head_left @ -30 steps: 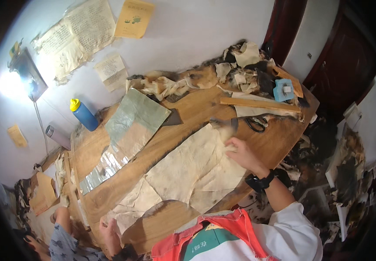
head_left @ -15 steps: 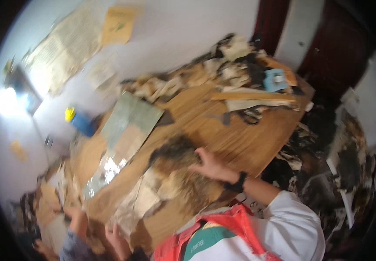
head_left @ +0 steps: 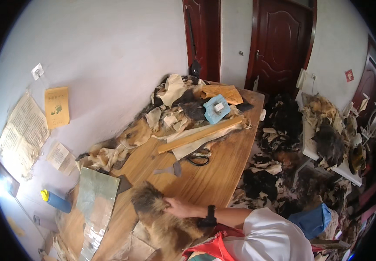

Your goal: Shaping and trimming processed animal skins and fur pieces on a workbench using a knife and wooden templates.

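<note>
My right hand (head_left: 181, 208), with a black band on its wrist, reaches across the wooden table (head_left: 183, 178) from the lower right. Its fingers close on the edge of a fluffy brown fur pelt (head_left: 168, 232) with a darker grey-black end. The fingertips are partly hidden in the hair. Pale hide pieces (head_left: 136, 245) lie beside and partly under the pelt. To the left is a long, flat greenish-grey board (head_left: 94, 195) with shiny clear tape at its lower end. My left hand is out of the picture.
Black-handled scissors (head_left: 198, 160), a wooden strip (head_left: 201, 134) and a light-blue pad (head_left: 216, 108) lie farther back, near heaped fur scraps (head_left: 175, 91). A blue bottle with a yellow cap (head_left: 57, 202) stands by the wall. Pelts (head_left: 283, 122) cover the floor right of the table.
The view has swung up and to the right. My right hand has gone from spread fingers to gripping the pelt. Two hands at the lower left, one with a patterned sleeve, have left view.
</note>
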`<state>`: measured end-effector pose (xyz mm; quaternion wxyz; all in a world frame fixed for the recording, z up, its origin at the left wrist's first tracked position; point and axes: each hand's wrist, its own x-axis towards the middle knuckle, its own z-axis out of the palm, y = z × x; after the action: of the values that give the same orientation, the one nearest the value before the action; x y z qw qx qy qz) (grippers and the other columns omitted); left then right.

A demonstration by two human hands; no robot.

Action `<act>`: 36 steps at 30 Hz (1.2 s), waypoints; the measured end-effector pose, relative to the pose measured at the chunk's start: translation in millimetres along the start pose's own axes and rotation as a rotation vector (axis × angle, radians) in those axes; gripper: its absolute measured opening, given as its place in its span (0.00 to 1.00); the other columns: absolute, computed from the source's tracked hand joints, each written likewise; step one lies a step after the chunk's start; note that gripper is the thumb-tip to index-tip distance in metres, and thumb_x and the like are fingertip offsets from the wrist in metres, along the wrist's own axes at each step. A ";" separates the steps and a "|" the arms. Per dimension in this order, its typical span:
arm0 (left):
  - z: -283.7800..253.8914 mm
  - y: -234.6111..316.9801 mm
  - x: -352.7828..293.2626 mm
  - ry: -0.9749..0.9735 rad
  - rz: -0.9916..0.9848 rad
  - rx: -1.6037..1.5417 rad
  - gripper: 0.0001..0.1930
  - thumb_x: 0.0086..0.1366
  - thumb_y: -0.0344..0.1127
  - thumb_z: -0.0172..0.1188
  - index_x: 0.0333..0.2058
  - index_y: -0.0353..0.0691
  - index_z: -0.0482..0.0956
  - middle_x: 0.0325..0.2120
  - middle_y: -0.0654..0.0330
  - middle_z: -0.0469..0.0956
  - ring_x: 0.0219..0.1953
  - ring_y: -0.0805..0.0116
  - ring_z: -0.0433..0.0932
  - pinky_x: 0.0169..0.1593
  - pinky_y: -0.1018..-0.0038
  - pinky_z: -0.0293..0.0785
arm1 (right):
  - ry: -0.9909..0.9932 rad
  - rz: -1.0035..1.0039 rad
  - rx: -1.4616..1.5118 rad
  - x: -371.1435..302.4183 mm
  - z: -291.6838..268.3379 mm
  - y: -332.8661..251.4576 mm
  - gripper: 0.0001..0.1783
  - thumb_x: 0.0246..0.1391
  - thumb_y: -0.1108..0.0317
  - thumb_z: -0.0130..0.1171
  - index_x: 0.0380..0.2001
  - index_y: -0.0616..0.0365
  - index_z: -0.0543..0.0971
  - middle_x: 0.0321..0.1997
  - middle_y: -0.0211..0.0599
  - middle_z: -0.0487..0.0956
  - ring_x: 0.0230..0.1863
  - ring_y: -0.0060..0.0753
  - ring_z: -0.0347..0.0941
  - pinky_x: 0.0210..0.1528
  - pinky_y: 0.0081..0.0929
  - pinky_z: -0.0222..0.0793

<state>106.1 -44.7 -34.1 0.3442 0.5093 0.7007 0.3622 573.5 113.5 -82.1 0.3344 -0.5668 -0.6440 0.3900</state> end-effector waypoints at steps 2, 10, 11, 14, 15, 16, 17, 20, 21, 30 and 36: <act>10.2 2.2 -1.7 -0.096 -0.172 -0.014 0.40 0.64 0.50 0.65 0.71 0.55 0.55 0.70 0.49 0.56 0.71 0.46 0.56 0.68 0.56 0.59 | 0.030 -0.027 0.089 -4.2 -41.8 16.6 0.25 0.56 0.62 0.61 0.53 0.68 0.74 0.48 0.58 0.80 0.51 0.56 0.77 0.51 0.40 0.72; 245.0 152.9 33.9 -0.206 -0.298 -0.471 0.22 0.59 0.22 0.60 0.54 0.31 0.75 0.50 0.45 0.77 0.45 0.51 0.78 0.46 0.65 0.75 | 0.395 0.368 -0.128 -70.9 -278.0 64.6 0.27 0.58 0.60 0.60 0.57 0.63 0.74 0.41 0.53 0.81 0.46 0.44 0.79 0.51 0.33 0.73; 271.8 166.4 45.1 -0.342 -0.329 -0.437 0.27 0.59 0.26 0.63 0.58 0.32 0.70 0.55 0.43 0.73 0.51 0.49 0.75 0.51 0.62 0.73 | 0.449 0.499 -0.168 -76.8 -304.9 68.6 0.26 0.58 0.60 0.60 0.56 0.63 0.74 0.39 0.52 0.82 0.43 0.43 0.79 0.50 0.32 0.73; 373.7 233.3 57.7 -0.557 -0.117 -0.583 0.11 0.62 0.28 0.61 0.43 0.33 0.78 0.27 0.66 0.78 0.26 0.79 0.73 0.30 0.79 0.68 | 0.723 0.308 -0.232 -103.2 -391.4 133.7 0.24 0.56 0.64 0.61 0.54 0.66 0.76 0.40 0.47 0.83 0.42 0.33 0.79 0.48 0.28 0.73; 408.3 249.5 64.0 -0.600 -0.098 -0.544 0.10 0.62 0.29 0.62 0.43 0.35 0.79 0.26 0.66 0.78 0.26 0.80 0.73 0.29 0.79 0.67 | 0.770 0.281 -0.131 -107.8 -424.4 146.8 0.24 0.55 0.65 0.62 0.52 0.68 0.76 0.42 0.46 0.83 0.44 0.31 0.79 0.49 0.28 0.73; 439.6 261.0 70.3 -0.634 -0.079 -0.516 0.10 0.63 0.30 0.62 0.42 0.36 0.79 0.25 0.67 0.78 0.25 0.80 0.72 0.27 0.79 0.65 | 0.825 0.219 -0.209 -109.0 -454.1 153.9 0.24 0.55 0.66 0.62 0.52 0.68 0.76 0.43 0.45 0.83 0.44 0.29 0.78 0.49 0.28 0.73; 468.5 270.1 76.2 -0.685 -0.037 -0.541 0.09 0.64 0.31 0.63 0.42 0.37 0.80 0.26 0.67 0.78 0.26 0.80 0.73 0.28 0.80 0.67 | 0.873 0.151 -0.277 -103.6 -479.9 162.0 0.24 0.55 0.67 0.61 0.53 0.68 0.76 0.43 0.43 0.83 0.45 0.27 0.77 0.50 0.27 0.72; 548.1 288.1 90.6 -0.817 -0.083 -0.680 0.09 0.66 0.33 0.61 0.42 0.37 0.79 0.30 0.65 0.80 0.31 0.79 0.75 0.33 0.81 0.70 | 1.020 0.193 -0.399 -75.7 -563.2 186.9 0.23 0.57 0.66 0.60 0.54 0.65 0.74 0.45 0.46 0.82 0.47 0.40 0.79 0.52 0.34 0.72; 570.2 286.0 87.2 -0.818 -0.098 -0.688 0.09 0.66 0.33 0.61 0.42 0.37 0.79 0.30 0.65 0.80 0.31 0.79 0.75 0.33 0.81 0.70 | 1.060 0.278 -0.695 -70.6 -587.7 203.1 0.22 0.59 0.67 0.59 0.55 0.63 0.73 0.47 0.47 0.81 0.48 0.46 0.78 0.53 0.38 0.72; 502.4 222.3 70.3 -0.713 -0.029 -0.458 0.13 0.70 0.32 0.58 0.48 0.31 0.77 0.41 0.57 0.82 0.44 0.70 0.80 0.48 0.75 0.75 | 0.694 0.038 -0.616 12.0 -472.8 180.4 0.19 0.58 0.67 0.59 0.52 0.55 0.74 0.45 0.43 0.79 0.50 0.50 0.75 0.49 0.40 0.71; 401.8 165.3 58.2 -0.167 -0.099 -0.507 0.09 0.70 0.30 0.58 0.44 0.32 0.78 0.38 0.58 0.82 0.40 0.70 0.79 0.47 0.75 0.75 | -0.006 -0.421 -0.584 71.1 -317.5 133.2 0.11 0.52 0.67 0.61 0.39 0.58 0.78 0.38 0.40 0.78 0.44 0.47 0.75 0.43 0.41 0.73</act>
<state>510.7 110.5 -100.0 0.5346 0.4000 0.5808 0.4657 903.7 230.2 -50.4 0.2294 -0.4922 -0.8319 0.1138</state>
